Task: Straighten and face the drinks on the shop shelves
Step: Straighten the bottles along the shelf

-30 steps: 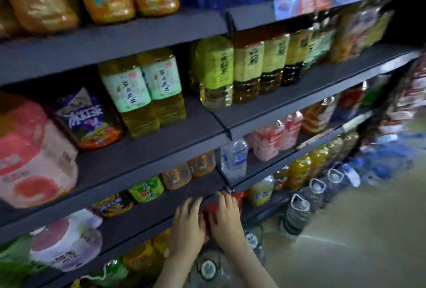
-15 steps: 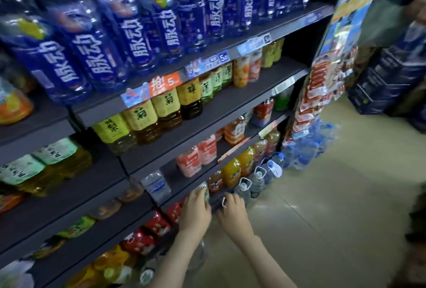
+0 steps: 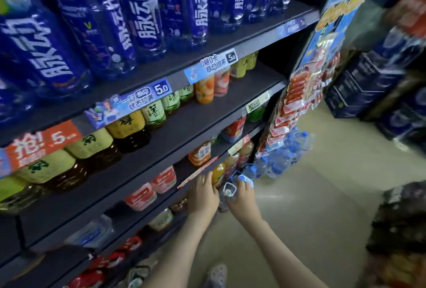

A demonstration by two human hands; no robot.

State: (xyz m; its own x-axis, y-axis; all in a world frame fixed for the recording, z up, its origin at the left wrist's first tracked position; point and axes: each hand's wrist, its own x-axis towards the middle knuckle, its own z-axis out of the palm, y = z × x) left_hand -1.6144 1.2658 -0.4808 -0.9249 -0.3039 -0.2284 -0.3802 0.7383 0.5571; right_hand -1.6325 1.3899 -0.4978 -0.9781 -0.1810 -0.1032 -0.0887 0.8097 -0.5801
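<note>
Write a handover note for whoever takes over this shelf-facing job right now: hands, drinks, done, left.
Left hand: fingers straight, at the orange juice bottle on the low shelf.
Right hand: grips the top of a handled water jug on the bottom row.
Done: blue bottles on top and tea bottles below show labels outward.
Left: straighten this jug, then the remaining low rows.

Aisle end, right of frame
I see red snack packets [image 3: 297,96] hanging mid-right, dark cartons [image 3: 364,84] stacked beyond, beige floor [image 3: 322,207] below.
</note>
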